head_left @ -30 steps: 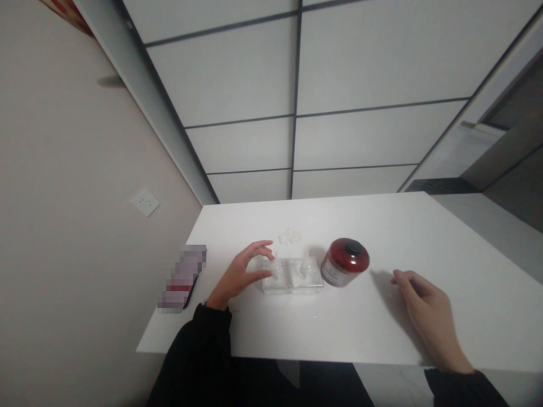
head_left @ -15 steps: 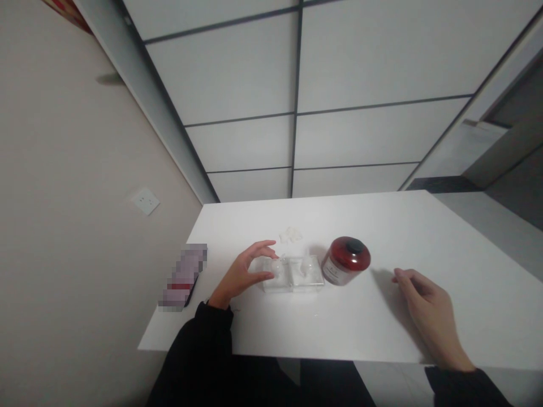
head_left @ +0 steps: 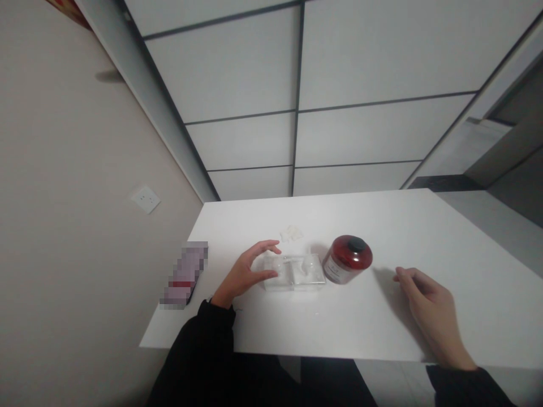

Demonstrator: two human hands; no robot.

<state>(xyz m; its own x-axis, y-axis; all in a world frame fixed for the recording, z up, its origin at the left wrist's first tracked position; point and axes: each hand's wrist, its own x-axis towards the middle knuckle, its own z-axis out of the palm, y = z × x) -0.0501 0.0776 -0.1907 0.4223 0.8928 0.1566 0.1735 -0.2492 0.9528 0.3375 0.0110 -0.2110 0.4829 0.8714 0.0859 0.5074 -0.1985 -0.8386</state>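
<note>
Left hand: the left hand (head_left: 246, 272) sits at the left end of the clear tray (head_left: 294, 272), spread in a wide C; the thumb touches the tray's near-left corner and the forefinger arches over its far-left corner. It brackets that end rather than lifting it (whether the forefinger tip actually touches, I cannot tell).

Tray: low, see-through, two compartments side by side, flat on the white table (head_left: 382, 226). Its long axis runs 9 to 3 o'clock. From the left hand it lies at 3 o'clock, touching.

Right hand: the right hand (head_left: 432, 314) rests on the table well apart from the tray, fingers loosely curled, holding nothing. The tray lies at about 10 o'clock from it, so the left hand is much the nearer.

Jar: a dark red jar (head_left: 348, 260) with a black cap stands just off the tray's right end, at 3 o'clock, between tray and right hand.

Scrap: a small white crumpled scrap (head_left: 291, 233) lies at 12 o'clock from the tray, near but apart.

Edge: a blurred-out flat object (head_left: 184, 274) lies at the table's left edge, 9 o'clock of the left hand.
</note>
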